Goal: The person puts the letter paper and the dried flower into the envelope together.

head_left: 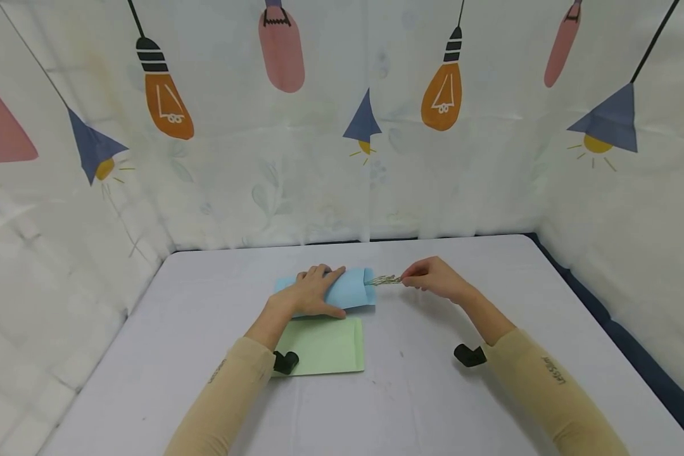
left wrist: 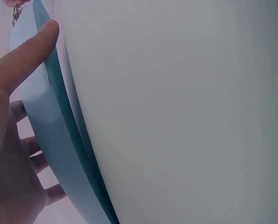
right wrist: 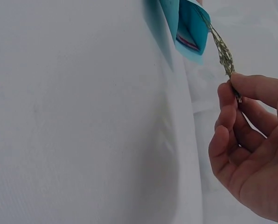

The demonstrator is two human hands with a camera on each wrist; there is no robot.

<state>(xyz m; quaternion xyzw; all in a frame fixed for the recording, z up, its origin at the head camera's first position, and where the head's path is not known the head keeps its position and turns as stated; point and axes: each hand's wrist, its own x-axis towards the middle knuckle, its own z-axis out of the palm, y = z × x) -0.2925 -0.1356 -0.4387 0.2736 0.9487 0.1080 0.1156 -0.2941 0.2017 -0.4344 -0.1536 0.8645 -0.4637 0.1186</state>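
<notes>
A light blue paper envelope [head_left: 350,288] lies on the table with its mouth to the right. My left hand [head_left: 313,291] rests across its left part, fingers spread over the top and thumb [left wrist: 38,44] along the near edge. From the envelope's mouth [right wrist: 192,30] pokes a thin dried sprig [head_left: 386,280]. Its outer tip is pinched between thumb and fingers of my right hand [head_left: 433,278]. The sprig's other end is hidden inside the envelope. Close up in the right wrist view, the sprig [right wrist: 224,53] looks greenish and branching.
A pale green envelope [head_left: 325,348] lies flat just in front of the blue one, partly under my left forearm. The white table [head_left: 410,392] is bounded by printed cloth walls [head_left: 319,190] at the back and sides. Each sleeve has a black wrist mount [head_left: 470,356].
</notes>
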